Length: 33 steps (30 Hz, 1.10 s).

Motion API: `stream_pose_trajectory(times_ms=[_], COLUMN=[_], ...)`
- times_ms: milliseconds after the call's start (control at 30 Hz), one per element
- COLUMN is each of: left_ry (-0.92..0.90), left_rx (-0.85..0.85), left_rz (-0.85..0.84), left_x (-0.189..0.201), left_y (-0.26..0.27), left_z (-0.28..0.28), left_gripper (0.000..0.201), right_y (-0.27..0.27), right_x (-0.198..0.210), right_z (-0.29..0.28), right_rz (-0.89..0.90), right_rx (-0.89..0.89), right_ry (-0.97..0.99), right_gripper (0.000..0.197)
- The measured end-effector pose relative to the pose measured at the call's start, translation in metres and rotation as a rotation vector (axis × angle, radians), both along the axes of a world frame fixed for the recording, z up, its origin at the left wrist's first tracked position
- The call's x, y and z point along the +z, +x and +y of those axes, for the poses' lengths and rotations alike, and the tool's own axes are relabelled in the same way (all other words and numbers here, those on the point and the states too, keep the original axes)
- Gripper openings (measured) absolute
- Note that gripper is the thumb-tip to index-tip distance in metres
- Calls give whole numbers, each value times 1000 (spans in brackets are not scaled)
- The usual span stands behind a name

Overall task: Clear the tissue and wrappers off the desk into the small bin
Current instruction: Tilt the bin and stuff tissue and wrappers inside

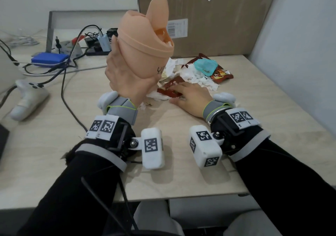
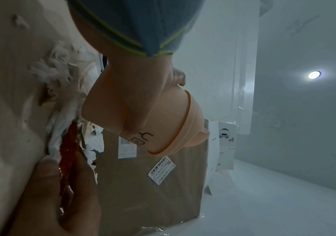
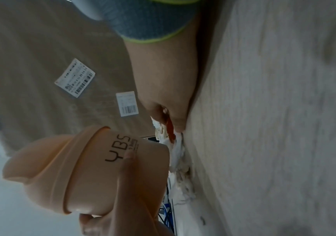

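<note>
Left hand (image 1: pixel 125 79) grips peach bin (image 1: pixel 145 48), tilted over shredded tissue (image 1: pixel 196 77).

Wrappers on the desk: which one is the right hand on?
The dark red wrapper nearest the desk's front edge; the right hand rests on it. The orange-red wrapper and teal wrapper lie farther back, untouched.

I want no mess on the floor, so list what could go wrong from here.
1. The left hand holds the small bin tilted in the air with tissue already showing inside; tipped further, it may spill.
2. The right hand lies on the red wrapper over loose tissue; a sweep could scatter shreds.
3. The teal wrapper lies beyond the hand and could be missed.
</note>
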<state>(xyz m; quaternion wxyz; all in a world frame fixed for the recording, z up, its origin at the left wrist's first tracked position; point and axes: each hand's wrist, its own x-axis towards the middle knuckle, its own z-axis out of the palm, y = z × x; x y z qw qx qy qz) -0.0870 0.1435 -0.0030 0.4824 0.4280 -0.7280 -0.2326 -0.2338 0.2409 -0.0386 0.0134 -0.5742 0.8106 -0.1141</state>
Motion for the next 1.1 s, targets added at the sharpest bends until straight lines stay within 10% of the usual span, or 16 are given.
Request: stream_pose_trajectory(times_ms=[367, 767, 1100], left_ry=[2, -126, -153], left_rx=[3, -139, -266], left_rz=[-30, -155, -184], left_x=[-5, -6, -7], left_y=[2, -2, -3], left_z=[-4, -1, 6], left_gripper=[127, 126, 130], right_y=[-4, -2, 10], right_x=[9, 33, 29], right_z=[8, 21, 16], right_rz=[-26, -344, -409], right_rx=[-63, -305, -132], right_ry=[-269, -1275, -1173], right_gripper=[27, 17, 15])
